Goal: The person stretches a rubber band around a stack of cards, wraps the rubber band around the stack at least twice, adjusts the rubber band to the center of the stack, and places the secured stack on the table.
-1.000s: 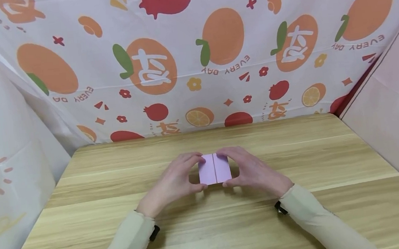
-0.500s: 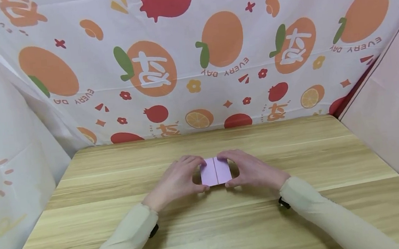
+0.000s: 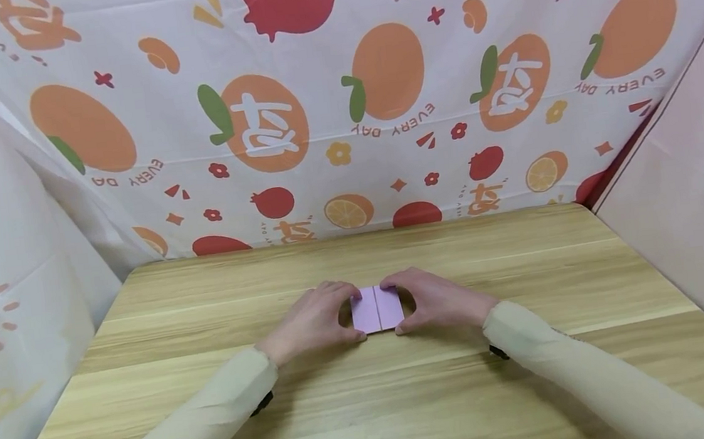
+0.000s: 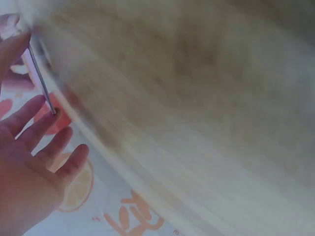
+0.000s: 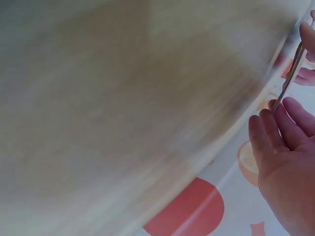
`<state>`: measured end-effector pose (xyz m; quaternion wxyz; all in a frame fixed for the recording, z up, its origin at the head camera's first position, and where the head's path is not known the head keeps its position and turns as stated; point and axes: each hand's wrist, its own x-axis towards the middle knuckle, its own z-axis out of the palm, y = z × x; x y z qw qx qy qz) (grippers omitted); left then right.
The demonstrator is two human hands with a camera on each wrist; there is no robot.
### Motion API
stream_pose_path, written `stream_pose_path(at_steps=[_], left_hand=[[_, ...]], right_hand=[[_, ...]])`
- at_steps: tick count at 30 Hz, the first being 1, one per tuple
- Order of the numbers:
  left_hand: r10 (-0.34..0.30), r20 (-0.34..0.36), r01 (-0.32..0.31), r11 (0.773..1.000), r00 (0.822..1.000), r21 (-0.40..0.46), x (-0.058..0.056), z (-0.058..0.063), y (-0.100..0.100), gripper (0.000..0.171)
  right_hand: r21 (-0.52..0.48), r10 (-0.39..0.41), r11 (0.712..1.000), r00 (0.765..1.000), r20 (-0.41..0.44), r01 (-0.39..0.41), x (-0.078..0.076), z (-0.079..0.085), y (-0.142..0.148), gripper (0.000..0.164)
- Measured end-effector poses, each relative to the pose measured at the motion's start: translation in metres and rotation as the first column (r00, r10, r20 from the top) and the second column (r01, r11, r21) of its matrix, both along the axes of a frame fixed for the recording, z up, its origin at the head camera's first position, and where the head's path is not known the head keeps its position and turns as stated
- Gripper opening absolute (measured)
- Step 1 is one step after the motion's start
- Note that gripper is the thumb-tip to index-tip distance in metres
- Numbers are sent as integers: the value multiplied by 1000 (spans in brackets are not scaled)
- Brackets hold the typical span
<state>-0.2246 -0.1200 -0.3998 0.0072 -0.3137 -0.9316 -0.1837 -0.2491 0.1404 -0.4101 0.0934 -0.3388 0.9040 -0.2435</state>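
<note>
A thin, flat pink square (image 3: 365, 312) made of two panels, with a narrow seam down its middle, lies between both hands over the wooden table. My left hand (image 3: 317, 317) pinches its left side, thumb at the near edge and fingers at the far edge. On the opposite side, my right hand (image 3: 434, 300) pinches it the same way. Seen edge-on in the left wrist view, the square (image 4: 39, 78) meets the left fingertips (image 4: 51, 113). The right wrist view shows the square's slim edge (image 5: 291, 78) at the right fingers. Its underside is hidden; its material is unclear.
The wood-grain table (image 3: 373, 417) stretches around both hands. A white cloth with fruit prints (image 3: 388, 72) hangs along its back edge, and pale cloths hang at the left (image 3: 10, 212) and right (image 3: 699, 154). Each wrist bears a dark strap.
Both hands and the pink square have come slightly nearer to me, and the forearms spread a little wider. The camera view has shifted slightly. The grip looks the same.
</note>
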Motion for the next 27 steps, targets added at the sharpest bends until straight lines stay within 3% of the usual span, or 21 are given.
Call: stream_pose_path(at_steps=[6,14,27], left_hand=[[-19,10,19,999,1000,-32,-6,-3,0,59],[-40,82,39,999,996,20,-11,-4,-2,58],[-65,98,60,997,993,49,-15,-3,-6,58]], right_hand=[[16,13,1000,1000,9,-13,-3,1,-2,75],[26,47,999,999,5,-47,-8,0,-2,70],[33,60,998,997,41,-61,-9,2,0,70]])
